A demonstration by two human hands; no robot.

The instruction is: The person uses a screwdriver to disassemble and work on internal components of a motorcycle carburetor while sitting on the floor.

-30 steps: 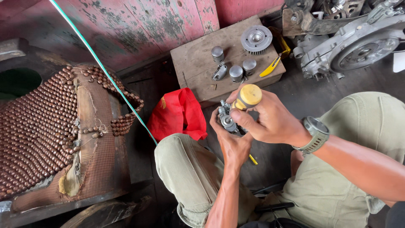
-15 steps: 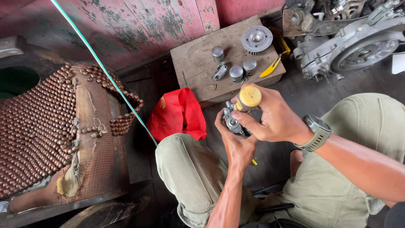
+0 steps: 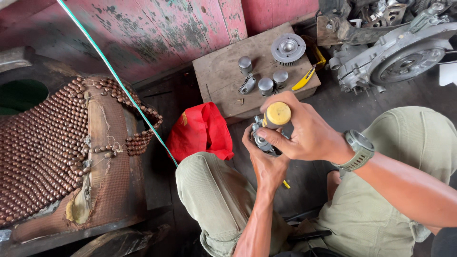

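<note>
My left hand (image 3: 264, 159) cups a small grey metal carburettor-like part (image 3: 261, 138) from below, just above my knees. My right hand (image 3: 304, 131) grips a screwdriver with a yellow handle (image 3: 277, 114), its butt end facing the camera and its shaft pointing down into the metal part. A grey watch (image 3: 358, 150) sits on my right wrist. The screwdriver's tip is hidden by my fingers.
A wooden block (image 3: 228, 71) holds several small metal cylinders (image 3: 265, 85), a toothed round metal part (image 3: 288, 48) and a yellow-handled tool (image 3: 304, 80). A red cloth (image 3: 202, 131) lies by my left knee. An engine casing (image 3: 400, 54) sits top right; a beaded seat cover (image 3: 43, 152) on the left.
Both hands with the metal part and screwdriver have shifted very slightly; the right hand's grip on the yellow handle has turned a little.
</note>
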